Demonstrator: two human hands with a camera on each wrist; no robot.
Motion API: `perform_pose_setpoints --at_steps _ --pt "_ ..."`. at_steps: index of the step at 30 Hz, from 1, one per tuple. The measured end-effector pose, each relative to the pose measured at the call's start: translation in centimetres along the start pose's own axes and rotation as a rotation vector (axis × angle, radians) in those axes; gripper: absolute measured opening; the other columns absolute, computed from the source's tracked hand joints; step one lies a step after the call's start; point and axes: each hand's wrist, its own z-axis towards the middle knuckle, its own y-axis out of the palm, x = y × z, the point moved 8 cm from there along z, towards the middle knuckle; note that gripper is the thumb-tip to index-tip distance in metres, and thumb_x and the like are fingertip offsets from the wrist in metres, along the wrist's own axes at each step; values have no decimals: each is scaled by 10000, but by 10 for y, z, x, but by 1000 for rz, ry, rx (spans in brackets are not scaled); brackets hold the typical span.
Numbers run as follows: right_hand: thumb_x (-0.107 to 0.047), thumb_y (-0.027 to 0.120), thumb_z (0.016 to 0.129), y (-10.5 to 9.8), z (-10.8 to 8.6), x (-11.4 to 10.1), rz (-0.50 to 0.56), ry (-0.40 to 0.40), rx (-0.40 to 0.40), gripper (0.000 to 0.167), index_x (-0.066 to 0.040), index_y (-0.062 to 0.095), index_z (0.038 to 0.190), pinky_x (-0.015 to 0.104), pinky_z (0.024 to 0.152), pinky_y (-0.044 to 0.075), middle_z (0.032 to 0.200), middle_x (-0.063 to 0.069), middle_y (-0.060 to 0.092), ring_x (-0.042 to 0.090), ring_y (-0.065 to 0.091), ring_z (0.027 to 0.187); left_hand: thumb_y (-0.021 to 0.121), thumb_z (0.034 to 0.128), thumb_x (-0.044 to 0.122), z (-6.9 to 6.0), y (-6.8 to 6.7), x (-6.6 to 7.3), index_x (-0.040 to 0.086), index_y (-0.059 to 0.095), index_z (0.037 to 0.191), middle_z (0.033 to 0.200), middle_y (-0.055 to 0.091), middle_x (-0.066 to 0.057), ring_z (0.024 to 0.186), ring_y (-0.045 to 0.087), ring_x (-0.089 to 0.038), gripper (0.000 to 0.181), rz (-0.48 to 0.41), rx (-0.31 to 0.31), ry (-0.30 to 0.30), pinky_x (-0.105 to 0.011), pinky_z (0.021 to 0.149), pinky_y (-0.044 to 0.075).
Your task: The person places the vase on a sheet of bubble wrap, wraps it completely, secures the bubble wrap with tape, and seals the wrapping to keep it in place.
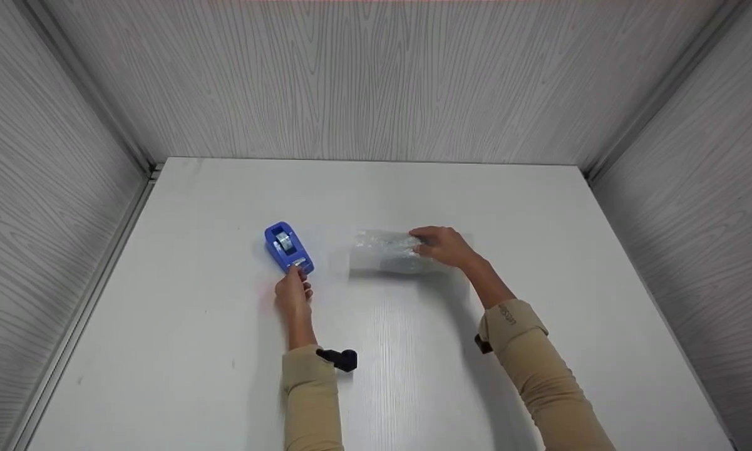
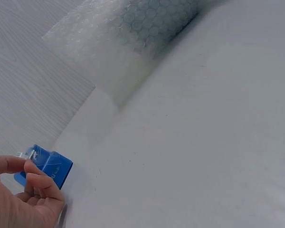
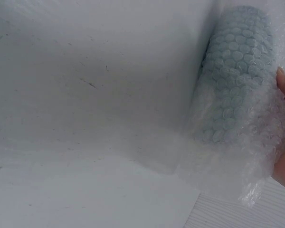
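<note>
On the left of the white table stands a blue tape dispenser [image 1: 288, 255] with a roll of clear tape [image 1: 284, 241] in it. My left hand [image 1: 294, 293] is at its front end. In the left wrist view, that hand's thumb and index finger [image 2: 12, 164] pinch the tape at the toothed cutter. Right of the dispenser lies a bundle of clear bubble wrap [image 1: 385, 252] around a bluish-grey, roughly cylindrical thing [image 3: 235, 57], whose kind I cannot tell. My right hand [image 1: 448, 247] grips the bundle from above at its right part; in the right wrist view only its fingers' edge shows.
Pale wood-grain panels [image 1: 363, 81] enclose the table [image 1: 181, 300] at the back and both sides. A black wrist camera [image 1: 344, 359] juts from the left sleeve [image 1: 310, 394]. The wrap's loose end [image 2: 118, 85] lies toward the dispenser.
</note>
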Motion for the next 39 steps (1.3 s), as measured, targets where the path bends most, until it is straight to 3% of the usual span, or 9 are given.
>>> perform_pose_setpoints --at_steps 8,14,22,31,34,39 --pt "-203 614 884 -2 0 -3 -4 -12 -2 383 -50 580 1234 392 983 326 1250 117 544 256 452 1194 512 867 266 4 0 -2 -4 609 936 718 511 -42 580 457 -104 295 24 -2 23 -230 515 390" --pt "-198 611 887 -1 -1 -2 16 4 -9 389 -47 570 1243 392 991 317 1260 116 536 263 446 1200 546 844 234 5 1 -3 -32 591 877 607 477 -12 493 428 -76 272 -36 16 51 -213 455 360" --pt "-193 610 885 2 2 -2 13 7 -6 380 -49 577 1235 384 1004 298 1258 111 539 257 439 1207 552 837 183 5 2 -4 -25 631 803 575 521 -14 450 448 -78 225 151 96 178 -210 435 358" --pt "-191 613 885 0 1 -2 9 5 -2 380 -46 578 1234 371 1001 302 1250 104 546 245 447 1200 582 862 206 -14 9 -3 -63 596 889 638 501 -43 499 443 -80 271 22 -2 116 -192 433 370" --pt "-174 615 883 0 1 -2 23 11 0 377 -43 577 1235 373 997 308 1252 108 544 248 445 1200 595 861 185 -24 18 7 -92 586 920 676 495 -50 501 427 -73 284 -46 -49 135 -181 426 358" --pt "-158 614 884 0 0 -3 33 1 1 373 -27 576 1231 391 995 310 1251 129 541 268 443 1201 646 843 169 -42 42 30 -68 609 865 632 458 -1 455 375 -50 241 -118 -186 184 -166 386 298"
